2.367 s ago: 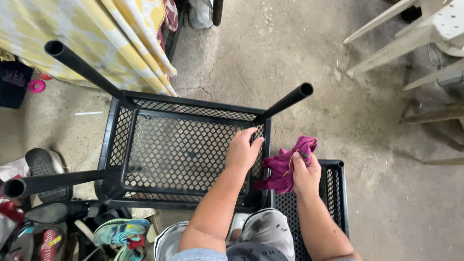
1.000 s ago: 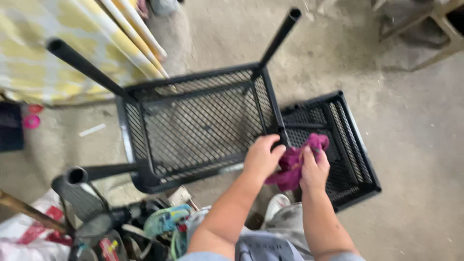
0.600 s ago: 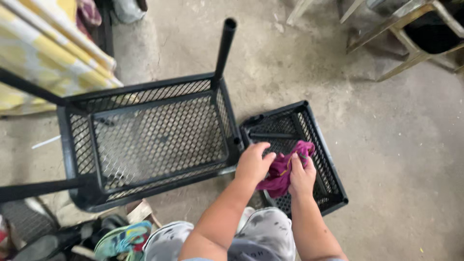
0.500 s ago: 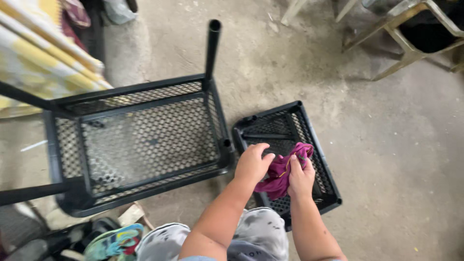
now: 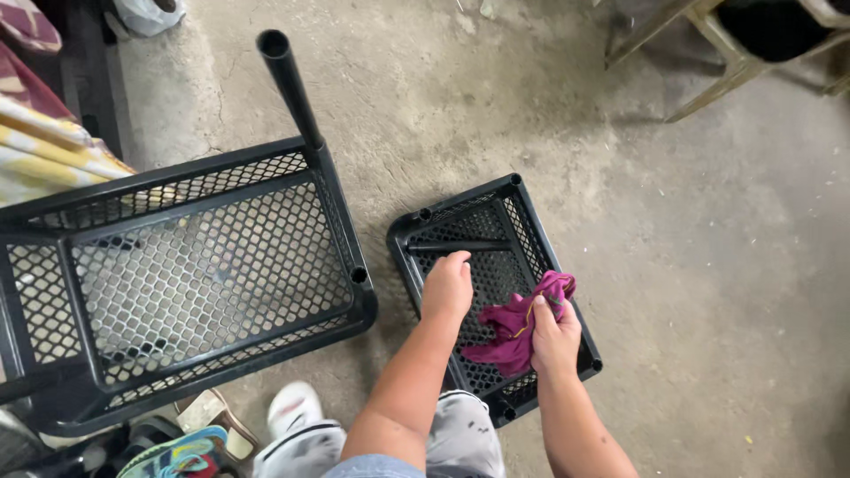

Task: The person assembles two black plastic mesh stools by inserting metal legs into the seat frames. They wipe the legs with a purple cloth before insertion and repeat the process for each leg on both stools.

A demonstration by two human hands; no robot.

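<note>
Gripping a magenta cloth [image 5: 518,326], the right hand [image 5: 554,335] stays; left hand [image 5: 447,288] now grasps the small shelf's rod [image 5: 456,247].

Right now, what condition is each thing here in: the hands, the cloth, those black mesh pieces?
Left hand: closed, fingertips on a loose black tube.
Right hand: gripping the cloth.
Purple cloth: crumpled, resting on the small tray.
Small mesh tray: flat on the concrete floor.
Loose black tube: lying across the small tray.
Large mesh shelf: upturned, one leg tube pointing up.
Wooden chair: standing, partly out of view.
</note>
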